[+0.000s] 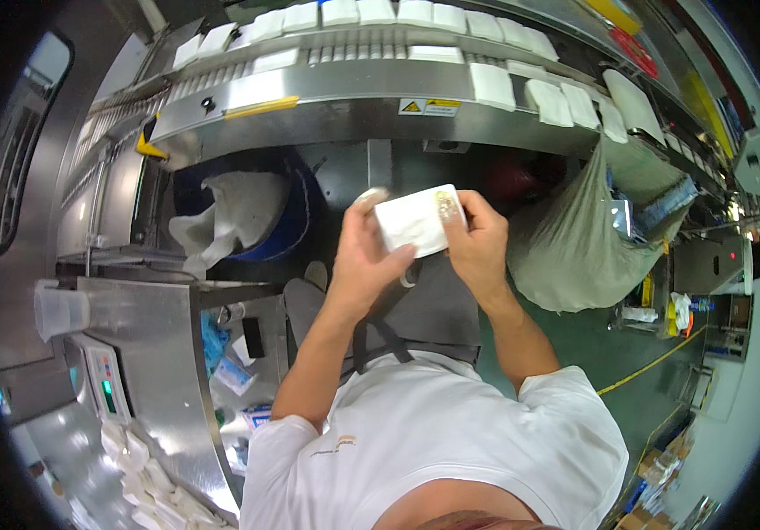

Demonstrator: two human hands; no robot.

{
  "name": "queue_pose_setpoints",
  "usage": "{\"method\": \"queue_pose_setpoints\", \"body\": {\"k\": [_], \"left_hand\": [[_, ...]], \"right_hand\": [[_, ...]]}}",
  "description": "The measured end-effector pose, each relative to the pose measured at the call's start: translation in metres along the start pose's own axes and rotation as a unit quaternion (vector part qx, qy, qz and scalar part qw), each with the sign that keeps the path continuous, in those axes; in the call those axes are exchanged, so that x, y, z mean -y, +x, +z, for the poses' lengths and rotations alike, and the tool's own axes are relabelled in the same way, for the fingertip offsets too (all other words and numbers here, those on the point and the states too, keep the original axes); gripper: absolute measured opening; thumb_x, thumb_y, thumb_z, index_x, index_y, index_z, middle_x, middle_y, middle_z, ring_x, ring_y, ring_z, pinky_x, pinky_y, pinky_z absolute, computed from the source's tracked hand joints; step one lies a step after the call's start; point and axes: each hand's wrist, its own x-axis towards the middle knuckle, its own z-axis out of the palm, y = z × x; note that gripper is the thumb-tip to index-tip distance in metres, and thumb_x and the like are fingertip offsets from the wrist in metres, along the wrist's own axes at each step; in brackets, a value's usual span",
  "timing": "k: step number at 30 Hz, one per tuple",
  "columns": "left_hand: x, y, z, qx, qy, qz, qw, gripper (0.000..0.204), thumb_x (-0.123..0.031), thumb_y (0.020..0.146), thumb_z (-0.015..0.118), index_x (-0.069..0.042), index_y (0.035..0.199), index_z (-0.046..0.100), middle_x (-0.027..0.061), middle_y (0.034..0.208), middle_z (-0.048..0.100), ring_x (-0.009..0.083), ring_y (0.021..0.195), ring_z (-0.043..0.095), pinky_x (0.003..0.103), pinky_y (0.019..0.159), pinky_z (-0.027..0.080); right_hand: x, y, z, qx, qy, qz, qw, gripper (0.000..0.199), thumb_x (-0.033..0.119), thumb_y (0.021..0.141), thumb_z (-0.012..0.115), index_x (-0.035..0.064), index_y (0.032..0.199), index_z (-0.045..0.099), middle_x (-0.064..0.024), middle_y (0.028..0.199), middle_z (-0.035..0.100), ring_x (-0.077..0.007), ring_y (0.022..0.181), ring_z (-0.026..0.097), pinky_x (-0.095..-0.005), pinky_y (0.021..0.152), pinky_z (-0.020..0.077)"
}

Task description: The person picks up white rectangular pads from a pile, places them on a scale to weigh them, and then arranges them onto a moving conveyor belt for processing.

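Both hands are up in front of the chest, working one small white rectangular packet (417, 223) between them. The left hand (364, 256) is closed around the packet's left end, thumb pressed on its near edge, fingers wrapped behind. The right hand (479, 246) pinches the right end, fingers curled over the top corner where a yellowish round mark shows. The packet is held roughly flat, tilted a little, in mid-air just below the front lip of the curved stainless steel conveyor (327, 97).

On that conveyor, rows of matching flat white packets (495, 84) ride along the rollers, fanning round the bend from left to right. A yellow and white warning sticker (429, 107) sits on the steel front panel, directly above the held packet.

Below the conveyor on the left, a blue bin lined with crumpled white plastic (238, 216) stands on the floor. To the right, a large grey-green cloth sack (570, 247) hangs bulging from the machine's edge, near the right elbow but apart from it.

Far left, a steel side table (146, 353) carries a clear plastic measuring jug (57, 309) and a small white scale with a green display (102, 380); loose white packets (146, 481) are piled at its near end. The person wears a white short-sleeved shirt (433, 433) and a dark grey apron (437, 305).
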Motion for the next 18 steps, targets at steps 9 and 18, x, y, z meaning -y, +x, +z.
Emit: {"method": "queue_pose_setpoints", "body": {"k": [9, 18], "left_hand": [[0.011, -0.005, 0.019, 0.008, 0.21, 0.114, 0.971, 0.064, 0.002, 0.086, 0.081, 0.002, 0.14, 0.046, 0.0154, 0.128, 0.062, 0.0209, 0.119, 0.063, 0.035, 0.102, 0.053], [-0.002, 0.007, 0.018, 0.028, -0.071, -0.121, 0.99, 0.051, -0.008, 0.092, 0.079, -0.001, 0.135, 0.055, 0.0107, 0.117, 0.069, 0.015, 0.104, 0.069, 0.027, 0.088, 0.058]], "right_hand": [[0.001, -0.011, -0.012, -0.047, 0.053, -0.017, 0.997, 0.02, 0.015, 0.101, 0.066, -0.0042, 0.097, 0.068, -0.0051, 0.076, 0.066, -0.0061, 0.071, 0.058, -0.0265, 0.06, 0.0468], [-0.004, -0.027, -0.019, -0.083, 0.053, -0.066, 0.993, 0.02, 0.016, 0.101, 0.066, -0.0033, 0.094, 0.066, -0.0003, 0.077, 0.065, -0.0041, 0.071, 0.055, -0.0248, 0.061, 0.0457]]}}
